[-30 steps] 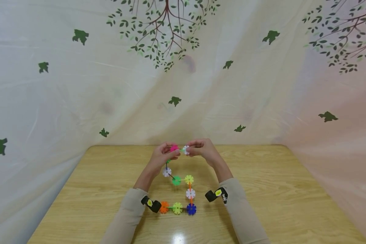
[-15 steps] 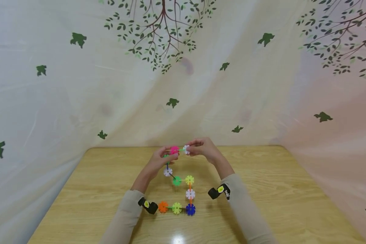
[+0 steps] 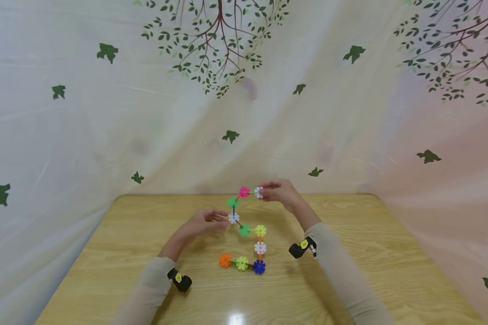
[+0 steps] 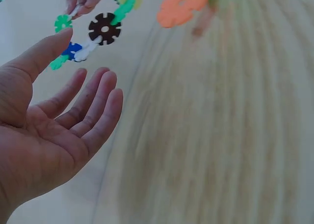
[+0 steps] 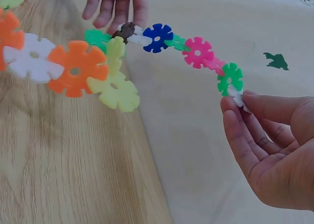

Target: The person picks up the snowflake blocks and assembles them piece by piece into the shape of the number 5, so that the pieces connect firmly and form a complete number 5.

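Observation:
A zigzag chain of notched plastic snowflake discs [image 3: 259, 267] in several colours hangs between my forearms in the head view. My right hand [image 3: 282, 193] pinches the white end disc [image 5: 237, 97] between thumb and fingers. Green [image 5: 230, 79] and pink discs [image 5: 197, 52] link on beside it. My left hand [image 3: 205, 222] has relaxed, spread fingers, close to the white disc [image 3: 233, 218] on the chain's left bend. In the left wrist view its palm and fingers [image 4: 103, 117] hold nothing. An orange disc [image 3: 225, 260] forms the chain's other end.
A wooden table [image 3: 349, 253] lies under the hands. Behind it hangs a pale cloth [image 3: 179, 135] printed with branches and green birds. Each sleeve carries a black wrist camera [image 3: 302, 247].
My left hand has let go of the chain by the pink disc and moved down to the left. My right hand has shifted right and slightly up, and the whole chain has followed.

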Tool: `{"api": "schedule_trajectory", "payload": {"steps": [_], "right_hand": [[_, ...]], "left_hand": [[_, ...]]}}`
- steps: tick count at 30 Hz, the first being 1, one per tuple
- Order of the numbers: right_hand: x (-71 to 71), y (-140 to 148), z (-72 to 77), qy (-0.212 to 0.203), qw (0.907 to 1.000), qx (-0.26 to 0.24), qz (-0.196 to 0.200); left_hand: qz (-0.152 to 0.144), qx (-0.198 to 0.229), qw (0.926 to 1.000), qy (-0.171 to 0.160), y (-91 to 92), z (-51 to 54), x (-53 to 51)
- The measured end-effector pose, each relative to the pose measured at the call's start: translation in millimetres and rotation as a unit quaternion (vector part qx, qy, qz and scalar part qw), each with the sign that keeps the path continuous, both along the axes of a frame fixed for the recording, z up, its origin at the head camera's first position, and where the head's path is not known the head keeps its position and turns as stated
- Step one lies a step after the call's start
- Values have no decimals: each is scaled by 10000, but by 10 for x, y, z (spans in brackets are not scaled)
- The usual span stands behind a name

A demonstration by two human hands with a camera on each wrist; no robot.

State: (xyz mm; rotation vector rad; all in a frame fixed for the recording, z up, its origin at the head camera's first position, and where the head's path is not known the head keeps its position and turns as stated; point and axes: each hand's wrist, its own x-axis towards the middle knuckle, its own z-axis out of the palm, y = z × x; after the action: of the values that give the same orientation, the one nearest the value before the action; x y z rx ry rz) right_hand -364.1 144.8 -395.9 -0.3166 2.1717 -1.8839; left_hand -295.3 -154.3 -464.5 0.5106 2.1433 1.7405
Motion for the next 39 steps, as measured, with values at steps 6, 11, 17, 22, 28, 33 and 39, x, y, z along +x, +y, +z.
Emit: {"api": "schedule_trajectory", "payload": {"steps": [6,11,17,22,28,33,39], "right_hand": [[-49,43,25,-39,9998,-151,-104],[-60,59,58,-37,9996,-189,-188],[-51,107,86,11,9993,-93,-375],[-46,159,78,25,9989,-121,-454],[-60,244,34,6,9988,-31,-485],[-42,354,-21,73,9990,226,-390],[14,526,-72,186,9985,474,-216]], "left_hand": [[-801,-467,9955,-211,5,-43,59],[-1263,-610,9895,-338,30,-38,115],[-1452,-829,9857,-215,72,-36,151],[-1385,-978,9853,-220,113,-40,151],[-1250,-1050,9863,-246,105,-2,132],[-1280,-1346,9825,-118,32,53,81],[-1277,-1593,9788,-150,-84,120,-42]]}}
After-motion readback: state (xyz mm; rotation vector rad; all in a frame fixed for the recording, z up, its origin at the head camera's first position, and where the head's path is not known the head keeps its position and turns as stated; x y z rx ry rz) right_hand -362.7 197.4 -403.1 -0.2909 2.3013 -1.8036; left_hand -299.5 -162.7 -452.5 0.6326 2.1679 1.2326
